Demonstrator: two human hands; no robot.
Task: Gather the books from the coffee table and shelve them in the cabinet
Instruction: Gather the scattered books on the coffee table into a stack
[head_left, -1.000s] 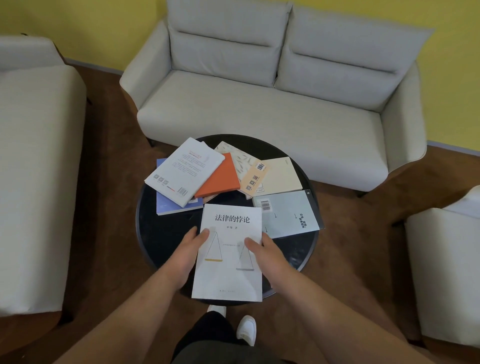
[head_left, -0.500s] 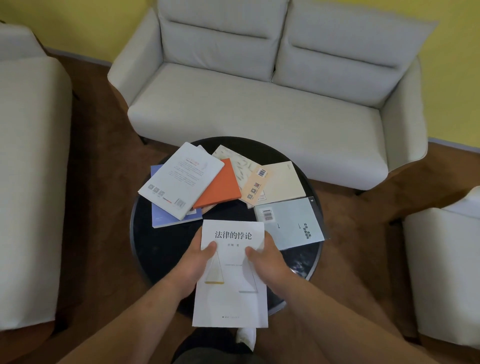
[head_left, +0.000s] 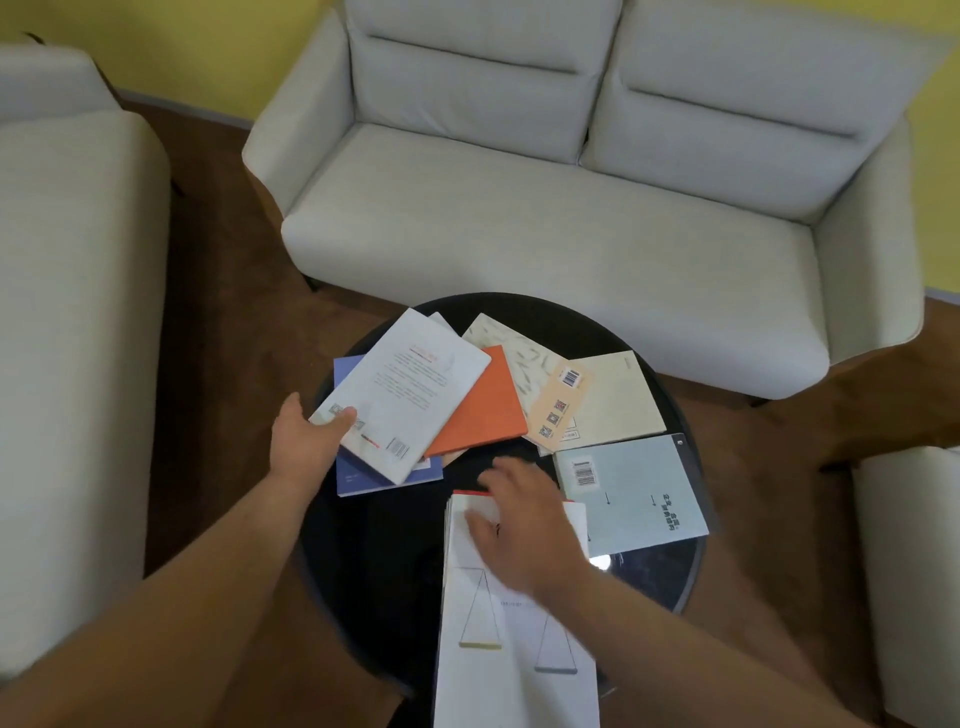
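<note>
- The white book with a scales drawing (head_left: 514, 649) lies at the near edge of the round black coffee table (head_left: 374, 561). Its near end hangs over the rim and is cut off by the bottom of the view. The title at its top is hidden under my right hand (head_left: 519, 525), and the small print across its middle is too blurred to read.
- My right hand lies flat on the top of that book, fingers spread and blurred; I cannot tell if it is gripping the book or only pressing on it. A thin red edge shows just beyond my fingertips.
- My left hand (head_left: 306, 436) pinches the near corner of a white book lying back cover up (head_left: 410, 384), thumb on top beside a QR code, fingers underneath and out of sight. A barcode sits at the book's other near corner; its red and grey text is too small to read.
- That book covers most of a blue book (head_left: 358, 478) and overlaps an orange book (head_left: 483, 405).
- To the right, a patterned cream book (head_left: 524, 353) is partly covered by a pale yellow book (head_left: 608, 405) whose tan strip carries a barcode and QR codes.
- A pale blue book (head_left: 639, 493) lies just beside my right hand, with a barcode sticker and sideways dark characters I cannot make out.
- All the books are on the table; a light grey sofa (head_left: 571, 208) stands beyond it.
</note>
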